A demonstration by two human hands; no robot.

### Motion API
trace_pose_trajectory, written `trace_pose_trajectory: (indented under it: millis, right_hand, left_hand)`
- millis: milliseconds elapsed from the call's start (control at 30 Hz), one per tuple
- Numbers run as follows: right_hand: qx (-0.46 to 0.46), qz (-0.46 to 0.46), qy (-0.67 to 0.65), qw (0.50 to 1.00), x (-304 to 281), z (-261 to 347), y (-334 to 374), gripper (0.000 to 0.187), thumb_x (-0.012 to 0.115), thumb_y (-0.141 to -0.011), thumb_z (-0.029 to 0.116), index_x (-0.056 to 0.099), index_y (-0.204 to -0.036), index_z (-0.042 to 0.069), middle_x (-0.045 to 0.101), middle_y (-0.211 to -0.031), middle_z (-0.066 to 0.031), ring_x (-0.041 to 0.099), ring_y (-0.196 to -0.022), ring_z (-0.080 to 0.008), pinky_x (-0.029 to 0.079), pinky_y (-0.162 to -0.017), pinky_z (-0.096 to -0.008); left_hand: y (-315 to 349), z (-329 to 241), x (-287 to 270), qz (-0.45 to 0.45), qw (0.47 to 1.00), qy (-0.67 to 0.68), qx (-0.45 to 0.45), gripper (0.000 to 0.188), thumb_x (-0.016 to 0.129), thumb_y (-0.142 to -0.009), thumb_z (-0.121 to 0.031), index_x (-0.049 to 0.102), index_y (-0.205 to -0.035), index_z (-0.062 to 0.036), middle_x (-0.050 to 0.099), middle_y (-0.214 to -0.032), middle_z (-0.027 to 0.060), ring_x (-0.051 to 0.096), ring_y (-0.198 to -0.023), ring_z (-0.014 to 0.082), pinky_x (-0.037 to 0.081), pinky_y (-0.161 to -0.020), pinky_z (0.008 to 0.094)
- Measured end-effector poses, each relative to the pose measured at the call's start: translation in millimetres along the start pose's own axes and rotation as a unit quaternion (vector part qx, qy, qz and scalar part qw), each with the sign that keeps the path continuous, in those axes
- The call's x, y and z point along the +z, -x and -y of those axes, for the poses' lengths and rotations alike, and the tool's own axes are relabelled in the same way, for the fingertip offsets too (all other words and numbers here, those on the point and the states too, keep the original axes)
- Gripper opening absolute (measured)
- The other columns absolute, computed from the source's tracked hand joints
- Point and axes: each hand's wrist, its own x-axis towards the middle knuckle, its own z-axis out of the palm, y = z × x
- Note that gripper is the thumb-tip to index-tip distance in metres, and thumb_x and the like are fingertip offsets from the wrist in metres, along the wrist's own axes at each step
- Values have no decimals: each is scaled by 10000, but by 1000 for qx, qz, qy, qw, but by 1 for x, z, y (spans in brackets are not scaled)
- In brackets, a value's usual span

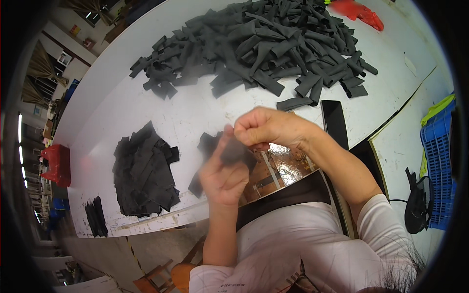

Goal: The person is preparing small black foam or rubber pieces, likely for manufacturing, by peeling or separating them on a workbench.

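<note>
My left hand [224,177] and right hand [271,128] meet at dark cloth [233,152], grips unclear; I judge handling underway, steadiness needed next.

"Held piece [233,154], pile [273,46], stack [145,171]?"
"All looked matt, like cloth."
"Table [97,132]?"
"Was smooth on top; its front edge looked chipped, rough."
"Phone [335,124]?"
"Looked glossy, glassy."
"Crate [439,166]?"
"Seemed plastic. Shirt [293,234] was soft, matt cloth."

The left forearm [220,239] rises nearly upright to a blurred left hand [224,176] with its index finger extended upward, while the right forearm [339,163] slants up leftward, its right hand [266,128] curled, thumb bent inward, just beside that fingertip.
</note>
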Motion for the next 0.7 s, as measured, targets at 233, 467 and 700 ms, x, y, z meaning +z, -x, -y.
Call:
trace_pose_trajectory:
  millis: [233,467,700]
  right_hand:
    - [10,-25,-49,998,-20,-34,2,191,575,-805,195,502,-705,51,429,-604,39,387,-517,-55,344,-494,-194]
    - [-117,-186,170,961,4,-13,19,205,583,-794,230,530,-786,31,491,-661,-5,453,-589,-80,379,-516,-214]
    - [-224,-137,720,642,33,18,26,212,614,-716,201,536,-681,7,558,-662,-113,557,-642,-282,418,-513,-352]
  left_hand:
    - [-2,13,7,-172,867,-445,143,399,475,-780,11,419,-1174,-15,535,-793,25,402,-474,59,322,-426,171]
    - [-7,13,28,-37,563,-783,263,168,519,-734,63,568,-893,40,570,-934,95,520,-899,172,402,-794,269]
    - [0,25,21,-64,652,-641,401,82,582,-780,-11,513,-792,31,577,-822,85,521,-749,111,425,-721,242]
